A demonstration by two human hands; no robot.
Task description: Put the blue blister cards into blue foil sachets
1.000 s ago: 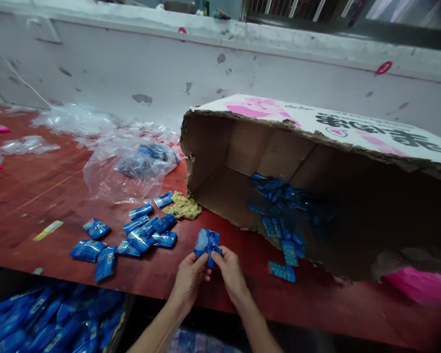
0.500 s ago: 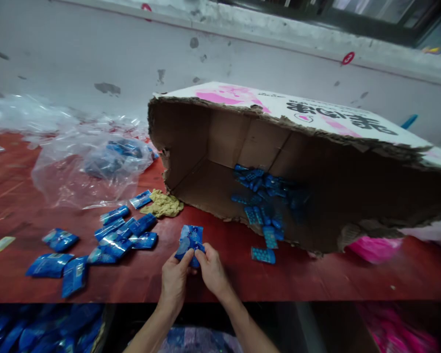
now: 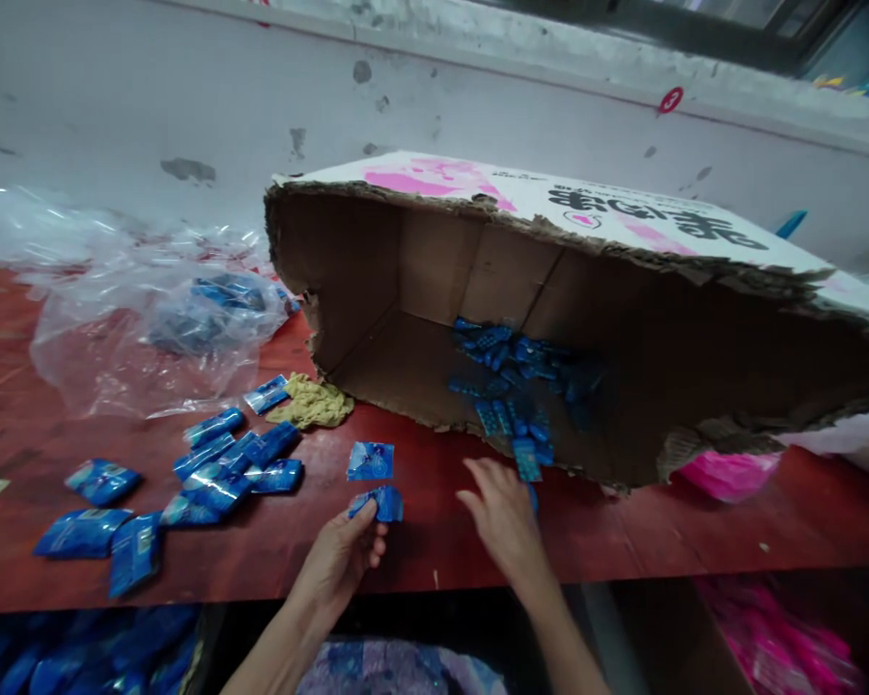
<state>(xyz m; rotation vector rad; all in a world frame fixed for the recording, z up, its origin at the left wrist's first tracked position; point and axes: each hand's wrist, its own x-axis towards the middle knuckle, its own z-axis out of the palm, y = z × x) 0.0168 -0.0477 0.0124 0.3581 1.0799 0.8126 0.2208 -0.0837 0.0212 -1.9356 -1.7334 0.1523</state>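
Left hand pinches a blue packet over the desk.
Right hand, fingers spread, is near the box; many small packs lie inside, gathered packets at left.

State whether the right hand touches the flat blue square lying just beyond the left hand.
Apart. The head view shows a clear strip of red tabletop between the right hand and the flat blue square.
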